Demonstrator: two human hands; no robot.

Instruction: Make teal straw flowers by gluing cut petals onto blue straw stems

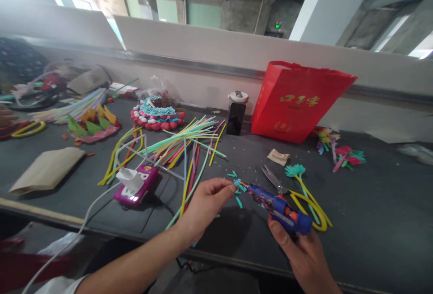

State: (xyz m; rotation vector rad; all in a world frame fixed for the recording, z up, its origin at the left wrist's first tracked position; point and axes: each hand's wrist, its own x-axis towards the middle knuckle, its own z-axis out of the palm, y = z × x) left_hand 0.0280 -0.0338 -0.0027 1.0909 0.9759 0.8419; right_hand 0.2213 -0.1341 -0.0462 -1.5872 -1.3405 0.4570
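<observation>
My right hand (302,251) is wrapped round a blue hot glue gun (277,206), its nozzle pointing left. Pinched in the fingertips of my left hand (208,199) is a small blue craft piece (237,182), right at the nozzle's tip; whether they touch I cannot tell. Short teal cut strips (239,202) lie on the table below the fingers. Beyond the glue gun rest scissors (273,177) with yellow handles, partly covered by a teal pipe-cleaner flower (295,170) on a stem.
Behind my left hand lies a bundle of coloured pipe cleaners (189,138). A purple power strip (138,186) with a white plug stands at left, its cable crossing the table edge. A phone (236,118) leans near a red paper bag (297,100). Part of another person's hand (6,117) shows far left.
</observation>
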